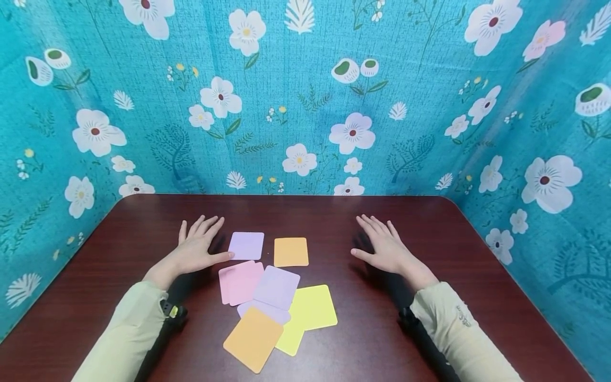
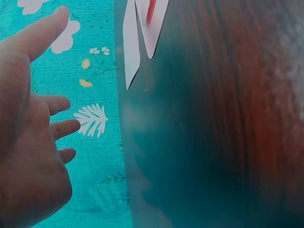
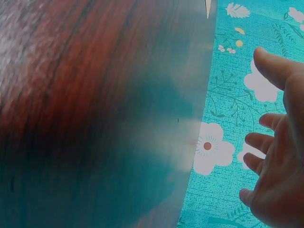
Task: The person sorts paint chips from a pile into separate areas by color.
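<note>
My left hand (image 1: 198, 250) is spread palm down over the table, holding nothing. Its thumb tip overlaps the lower left corner of a lilac square card (image 1: 247, 245) in the head view. To the right of that card lies an orange card (image 1: 291, 252). Nearer to me, pink cards (image 1: 237, 285) overlap each other, a second lilac card (image 1: 277, 288) covers part of another lilac one, and yellow cards (image 1: 315, 307) lie partly beneath. Another orange card (image 1: 254, 339) tops the near end. My right hand (image 1: 385, 252), fingers extended, hovers farther right with nothing in it.
The dark red-brown wooden table (image 1: 363, 339) has rounded far corners. A blue-green flowered cloth (image 1: 305, 95) hangs behind it and along both sides. Dark bands with small devices (image 1: 174, 310) circle the wrists, below light sleeves (image 1: 129, 329).
</note>
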Demonstrator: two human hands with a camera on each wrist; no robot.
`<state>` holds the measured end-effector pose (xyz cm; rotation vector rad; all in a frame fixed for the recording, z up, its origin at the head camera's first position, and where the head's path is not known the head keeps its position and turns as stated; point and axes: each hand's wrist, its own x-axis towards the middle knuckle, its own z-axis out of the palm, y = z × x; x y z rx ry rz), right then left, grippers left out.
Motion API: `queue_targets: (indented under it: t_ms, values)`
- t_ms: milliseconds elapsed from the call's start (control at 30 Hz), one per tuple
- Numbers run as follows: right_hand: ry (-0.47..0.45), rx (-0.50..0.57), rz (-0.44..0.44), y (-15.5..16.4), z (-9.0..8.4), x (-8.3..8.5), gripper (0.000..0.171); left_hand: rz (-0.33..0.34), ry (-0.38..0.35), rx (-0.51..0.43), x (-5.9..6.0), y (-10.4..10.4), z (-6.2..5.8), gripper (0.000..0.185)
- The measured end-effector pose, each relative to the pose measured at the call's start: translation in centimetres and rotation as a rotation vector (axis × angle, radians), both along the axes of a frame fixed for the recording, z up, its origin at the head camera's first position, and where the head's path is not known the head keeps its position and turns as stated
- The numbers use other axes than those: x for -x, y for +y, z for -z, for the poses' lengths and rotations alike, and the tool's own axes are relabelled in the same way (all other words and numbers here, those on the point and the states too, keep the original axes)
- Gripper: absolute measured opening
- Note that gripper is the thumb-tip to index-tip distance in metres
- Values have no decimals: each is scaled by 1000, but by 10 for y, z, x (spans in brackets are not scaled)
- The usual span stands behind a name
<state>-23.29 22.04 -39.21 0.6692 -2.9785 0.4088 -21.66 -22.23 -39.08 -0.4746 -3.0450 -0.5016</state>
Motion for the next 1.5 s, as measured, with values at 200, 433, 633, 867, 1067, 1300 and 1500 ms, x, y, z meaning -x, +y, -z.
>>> queue_targets:
  t_ms: [200, 433, 633, 867, 1067, 1300, 1500]
  values:
    - [1, 8, -16, -5, 3, 0, 83, 4, -1, -1, 0, 4, 3, 93]
    - [-18, -14, -33, -11, 5, -1, 83, 22, 3, -10, 2, 8, 5, 92]
    - [-32, -22, -41, -17, 7, 0, 83, 41, 4, -16, 3, 13, 5, 92]
    - [-37, -37, -46, -25, 7, 1, 84, 55, 8, -4, 5, 19, 5, 93]
    - [-21, -35, -63, -33, 9, 2, 83, 64, 5, -7, 6, 25, 6, 92]
    - [-30, -35, -71, -40, 9, 1, 81, 94, 7, -27, 8, 32, 8, 93]
    - [-44, -38, -81, -46, 9, 1, 80, 113, -2, -26, 8, 38, 11, 93]
